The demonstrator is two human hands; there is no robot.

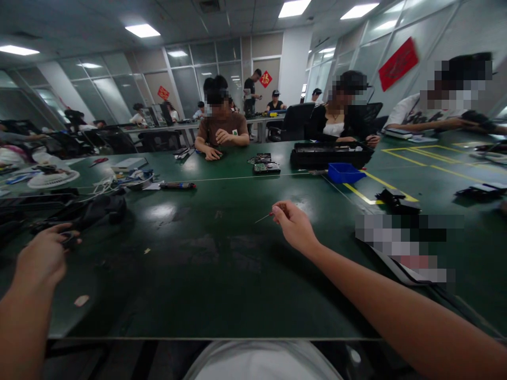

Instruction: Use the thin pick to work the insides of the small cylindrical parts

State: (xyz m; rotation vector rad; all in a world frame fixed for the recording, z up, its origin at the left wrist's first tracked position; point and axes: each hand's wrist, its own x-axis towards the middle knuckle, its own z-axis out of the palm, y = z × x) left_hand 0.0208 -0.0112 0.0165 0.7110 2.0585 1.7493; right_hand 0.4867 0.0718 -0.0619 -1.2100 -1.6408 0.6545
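My right hand (293, 224) is closed around a small screwdriver (263, 218) above the middle of the table. Its thin metal shaft points left and slightly down, and a bit of red shows at my fingertips; the rest of the handle is hidden in the hand. At the left, my left hand (41, 258) has its fingers curled round a small black part (70, 240), whose kind I cannot make out. Just beyond that hand lies a bulky black object (99, 211), and I cannot tell whether the two are joined.
Across the green table (190, 301) stand a long black casing (330, 155), a blue tray (345, 173) and a hard drive (266, 168). A dark screwdriver-like tool (178, 186) lies left of centre, near cables (105, 184). Several people sit opposite; one person's hand (213, 153) rests there.
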